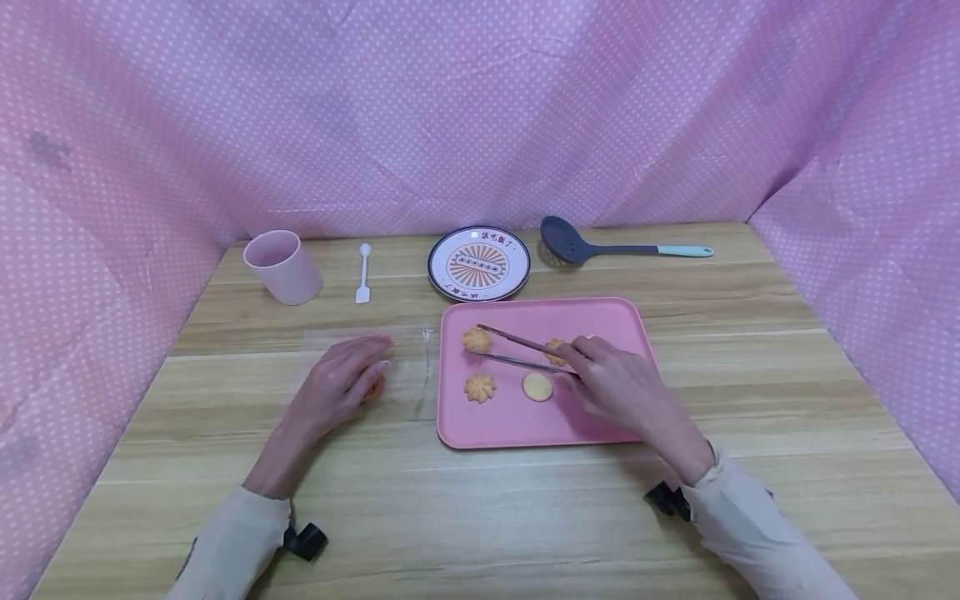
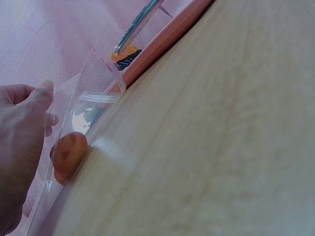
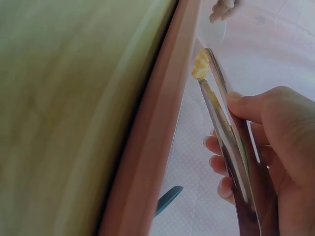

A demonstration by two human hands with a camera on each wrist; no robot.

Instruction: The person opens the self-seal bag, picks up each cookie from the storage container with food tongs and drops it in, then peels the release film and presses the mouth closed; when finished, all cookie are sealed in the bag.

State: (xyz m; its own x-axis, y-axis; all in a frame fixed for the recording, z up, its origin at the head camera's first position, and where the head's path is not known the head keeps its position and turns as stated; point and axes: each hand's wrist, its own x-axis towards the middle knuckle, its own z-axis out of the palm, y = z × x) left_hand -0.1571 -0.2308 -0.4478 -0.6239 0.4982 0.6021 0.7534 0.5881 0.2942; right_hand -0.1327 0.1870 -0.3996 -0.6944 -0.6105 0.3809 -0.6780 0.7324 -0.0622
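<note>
Head view: two bare hands are working over a wood-grain table [image 1: 487,517], before a dotted pink cloth; clock directions are counting from the centre of the pink tray [image 1: 495,427].
Right hand: the right hand [image 1: 618,379] is reaching in from four o'clock and pinching metal tongs [image 1: 517,339] between thumb and fingers.
Tongs: their two tips are pointing towards ten o'clock and lying on either side of a fluted cookie [image 1: 476,340]; whether it is touching the tray, I cannot tell.
Other cookies: a flower-shaped cookie [image 1: 480,387] is lying towards eight o'clock, a smooth round cookie [image 1: 537,387] is resting near the centre, and another cookie [image 1: 554,342] is showing partly behind the tongs, towards twelve.
Left hand: the left hand [image 1: 336,379] is resting at nine o'clock over a clear bag [image 1: 408,358], its fingers lying close together, thumb standing slightly apart; whether they are pinching the film, I cannot tell.
Bag: an orange-brown piece [image 2: 70,155] is sitting inside, just beside the thumb.
Far edge: a pink cup [image 1: 288,271] and white spatula [image 1: 363,273] are occupying ten o'clock, a patterned plate [image 1: 478,263] eleven, a dark skimmer [image 1: 615,249] one.
</note>
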